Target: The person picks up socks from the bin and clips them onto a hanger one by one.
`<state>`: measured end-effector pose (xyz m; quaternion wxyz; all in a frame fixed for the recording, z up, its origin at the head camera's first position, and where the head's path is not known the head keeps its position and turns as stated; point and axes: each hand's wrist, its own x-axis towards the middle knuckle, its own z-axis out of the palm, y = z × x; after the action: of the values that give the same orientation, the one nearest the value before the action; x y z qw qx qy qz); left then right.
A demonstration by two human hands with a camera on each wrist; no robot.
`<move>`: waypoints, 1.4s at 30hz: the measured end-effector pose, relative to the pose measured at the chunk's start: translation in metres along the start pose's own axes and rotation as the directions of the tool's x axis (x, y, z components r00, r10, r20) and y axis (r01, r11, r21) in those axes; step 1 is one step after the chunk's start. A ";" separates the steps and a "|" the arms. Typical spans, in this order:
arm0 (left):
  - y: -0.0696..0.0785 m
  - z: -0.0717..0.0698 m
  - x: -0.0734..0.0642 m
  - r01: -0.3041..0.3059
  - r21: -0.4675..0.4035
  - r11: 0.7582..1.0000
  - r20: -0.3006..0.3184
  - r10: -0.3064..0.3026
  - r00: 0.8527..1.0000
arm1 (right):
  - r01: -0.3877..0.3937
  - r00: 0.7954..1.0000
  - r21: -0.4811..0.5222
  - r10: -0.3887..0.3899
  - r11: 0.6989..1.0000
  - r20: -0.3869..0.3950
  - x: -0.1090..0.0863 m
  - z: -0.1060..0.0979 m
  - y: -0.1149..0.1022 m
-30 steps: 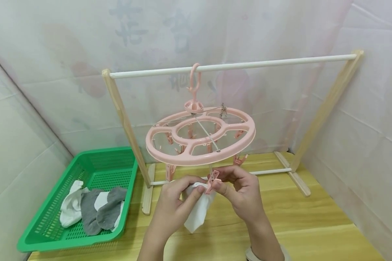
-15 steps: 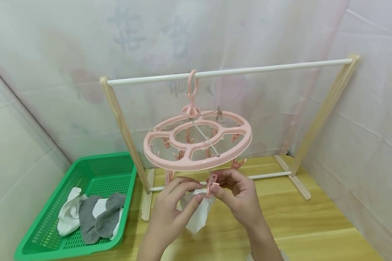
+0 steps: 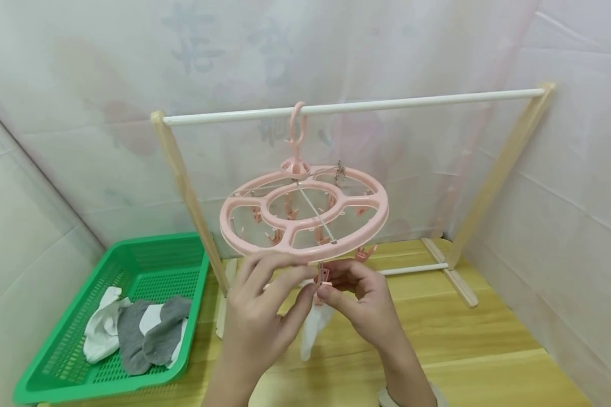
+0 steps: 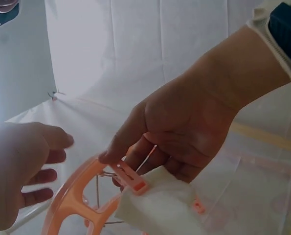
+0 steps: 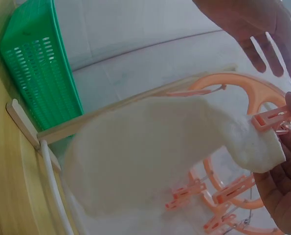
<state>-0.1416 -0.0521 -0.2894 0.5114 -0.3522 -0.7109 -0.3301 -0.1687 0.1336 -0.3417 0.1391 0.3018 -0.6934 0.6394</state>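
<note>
A white sock hangs from a pink peg beneath the front of a round pink hanger. My right hand pinches this peg between thumb and fingers. In the right wrist view the peg's jaws sit over the sock's edge, and the sock droops below them. My left hand is just left of the peg in the head view, partly covering the sock. From the left wrist view, that hand is apart from the sock, fingers loosely bent and holding nothing.
A wooden rack with a white rail carries the hanger by its hook. Several more pink pegs dangle under the ring, one peg at its right. On the left stands a green basket with grey socks and a white sock.
My left hand has let go of the sock's edge and lifted away, up and left. My right hand keeps its pinch on the peg. The sock now hangs narrower in the head view.
</note>
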 end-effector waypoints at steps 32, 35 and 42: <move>-0.045 -0.010 -0.016 0.066 0.113 0.991 0.303 -0.097 0.948 | 0.334 0.907 -0.280 -0.388 0.900 -0.164 0.000 -0.012 -0.015; -0.049 -0.014 -0.017 0.064 0.107 0.992 0.322 -0.096 0.942 | 0.403 0.819 -0.390 -0.516 0.828 -0.250 0.006 -0.015 -0.014; -0.057 -0.019 -0.018 0.065 0.047 0.997 0.325 -0.077 0.943 | 0.339 0.793 -0.640 -0.575 0.689 -0.199 0.014 -0.018 0.001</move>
<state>-0.1755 -0.1015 -0.3080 0.3809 -0.3669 -0.8037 -0.2726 -0.1832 0.1474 -0.3318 0.5146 0.2802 -0.7107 0.3894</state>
